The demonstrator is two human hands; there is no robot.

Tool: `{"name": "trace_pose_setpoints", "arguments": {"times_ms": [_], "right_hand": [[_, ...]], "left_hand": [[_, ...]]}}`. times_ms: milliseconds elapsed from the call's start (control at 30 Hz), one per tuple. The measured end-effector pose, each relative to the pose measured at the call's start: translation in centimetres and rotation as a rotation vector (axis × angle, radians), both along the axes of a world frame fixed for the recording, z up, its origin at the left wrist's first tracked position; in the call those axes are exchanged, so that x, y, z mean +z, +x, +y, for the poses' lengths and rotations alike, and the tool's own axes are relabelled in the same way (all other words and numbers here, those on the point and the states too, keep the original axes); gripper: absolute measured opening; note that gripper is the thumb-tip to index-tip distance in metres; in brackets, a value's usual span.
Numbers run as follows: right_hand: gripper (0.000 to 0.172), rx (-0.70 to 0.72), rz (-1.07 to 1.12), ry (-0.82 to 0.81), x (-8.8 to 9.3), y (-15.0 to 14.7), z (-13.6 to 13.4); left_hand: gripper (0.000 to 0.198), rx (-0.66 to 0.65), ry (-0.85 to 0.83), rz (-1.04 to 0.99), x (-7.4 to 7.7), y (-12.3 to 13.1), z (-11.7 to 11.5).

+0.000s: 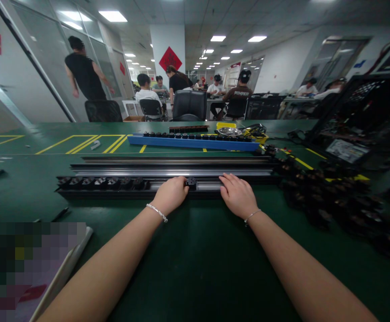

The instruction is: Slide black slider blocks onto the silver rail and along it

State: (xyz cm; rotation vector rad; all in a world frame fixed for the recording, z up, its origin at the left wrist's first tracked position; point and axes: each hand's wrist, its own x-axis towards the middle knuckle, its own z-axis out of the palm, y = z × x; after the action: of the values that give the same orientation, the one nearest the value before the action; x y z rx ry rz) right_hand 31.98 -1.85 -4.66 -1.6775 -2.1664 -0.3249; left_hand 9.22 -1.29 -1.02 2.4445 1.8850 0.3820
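A long black channel rail [208, 195] lies crosswise on the green table in front of me. Several black socket-like modules [113, 182] sit in a row in its left part. My left hand [170, 195] is closed at the middle of the rail, its fingertips on a single black module [191, 182] seated in the channel. To the right of that module, my right hand [239, 196] lies across the rail, thumb at the near side and fingers over the far edge. The bare channel floor shows between the hands.
More dark rails [168, 167] lie just behind. A blue rail [191, 143] filled with black modules stands farther back, near a metal dish [230, 131]. Loose black modules [336, 197] are heaped at right. A pixelated flat item [30, 268] lies front left. People work beyond the table.
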Motion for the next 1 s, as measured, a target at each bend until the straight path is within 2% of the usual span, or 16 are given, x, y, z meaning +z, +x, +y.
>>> {"name": "trace_pose_setpoints", "arguments": {"times_ms": [400,667,833,1000], "right_hand": [[0.045,0.018,0.001,0.026,-0.3,0.1,0.2],[0.044,0.024,-0.001,0.034,-0.3,0.1,0.2],[0.045,0.012,-0.002,0.022,-0.2,0.1,0.1],[0.044,0.008,-0.005,0.019,-0.1,0.0,0.1]], "left_hand": [[0.026,-0.026,-0.029,-0.104,-0.4,0.7,-0.3],[0.025,-0.032,-0.035,-0.068,-0.7,1.1,-0.5],[0.026,-0.026,0.039,-0.051,-1.2,1.5,-0.8],[0.027,-0.074,0.102,-0.057,-1.8,2.0,-1.1]]}}
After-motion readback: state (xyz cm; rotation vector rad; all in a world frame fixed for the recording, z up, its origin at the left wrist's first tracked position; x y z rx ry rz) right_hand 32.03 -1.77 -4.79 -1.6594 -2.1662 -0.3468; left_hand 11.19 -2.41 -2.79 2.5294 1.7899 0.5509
